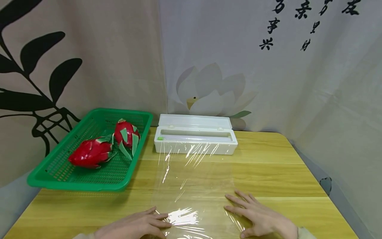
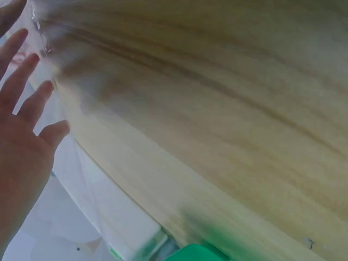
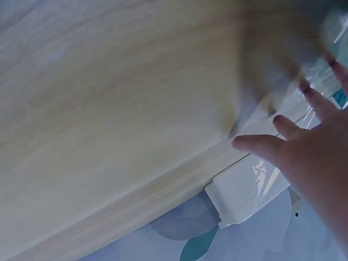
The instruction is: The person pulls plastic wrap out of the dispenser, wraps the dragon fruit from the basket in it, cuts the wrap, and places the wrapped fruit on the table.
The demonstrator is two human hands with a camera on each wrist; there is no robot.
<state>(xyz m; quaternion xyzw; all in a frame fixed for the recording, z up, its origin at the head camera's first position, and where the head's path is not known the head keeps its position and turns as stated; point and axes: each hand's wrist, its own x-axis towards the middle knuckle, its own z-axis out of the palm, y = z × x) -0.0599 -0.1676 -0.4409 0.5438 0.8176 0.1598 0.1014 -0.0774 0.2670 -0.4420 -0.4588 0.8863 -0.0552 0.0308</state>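
Note:
A clear sheet of plastic wrap (image 1: 191, 186) runs from a white wrap dispenser box (image 1: 195, 148) toward the front of the table. At the sheet's left edge lies my left hand (image 1: 137, 225), its fingers spread and fairly straight over the film. My right hand (image 1: 259, 215) rests at the right edge, fingers extended and touching the wrap. The left wrist view shows the left hand (image 2: 24, 130) with spread fingers; the right wrist view shows the right hand (image 3: 312, 136) likewise. The box's lid (image 1: 195, 121) stands raised, and a roll (image 1: 197, 137) sits inside.
At the left, a green plastic basket (image 1: 77, 186) holds two red dragon fruits, one (image 1: 91, 152) lying on its side and another (image 1: 126, 134) behind it. All stand on a wooden table (image 1: 277, 166). A printed curtain (image 1: 125, 66) hangs behind.

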